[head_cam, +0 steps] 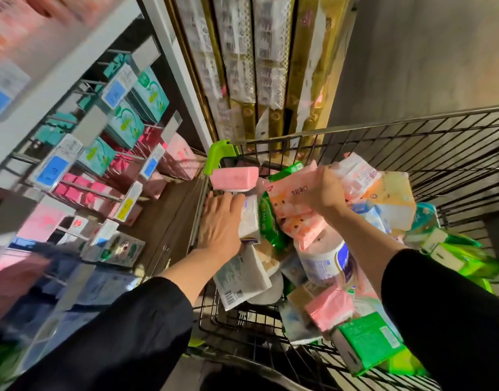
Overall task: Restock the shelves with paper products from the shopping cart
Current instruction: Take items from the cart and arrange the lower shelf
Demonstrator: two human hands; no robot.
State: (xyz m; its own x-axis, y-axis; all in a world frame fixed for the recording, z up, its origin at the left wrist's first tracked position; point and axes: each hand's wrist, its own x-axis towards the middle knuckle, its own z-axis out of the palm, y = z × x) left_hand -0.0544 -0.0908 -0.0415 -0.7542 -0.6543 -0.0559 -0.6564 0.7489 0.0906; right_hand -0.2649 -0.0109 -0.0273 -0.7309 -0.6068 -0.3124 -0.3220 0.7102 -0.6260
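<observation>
A wire shopping cart (411,131) with a green corner guard (217,156) holds several tissue and paper packs. My right hand (324,193) grips a pink-and-orange tissue pack (290,198) lifted above the pile. My left hand (220,221) lies with fingers spread over the cart's left rim, touching a white tissue pack (249,218); a pink pack (234,178) sits just beyond its fingertips. The shelves (82,153) stand to the left with teal and pink packs on hooks.
Tall gold-wrapped paper packs (242,66) stand beyond the cart's far end. A grey wall (425,52) is at the right. Price tags (53,167) hang along the shelf fronts. A white paper roll (324,258) and green packs (366,342) fill the cart.
</observation>
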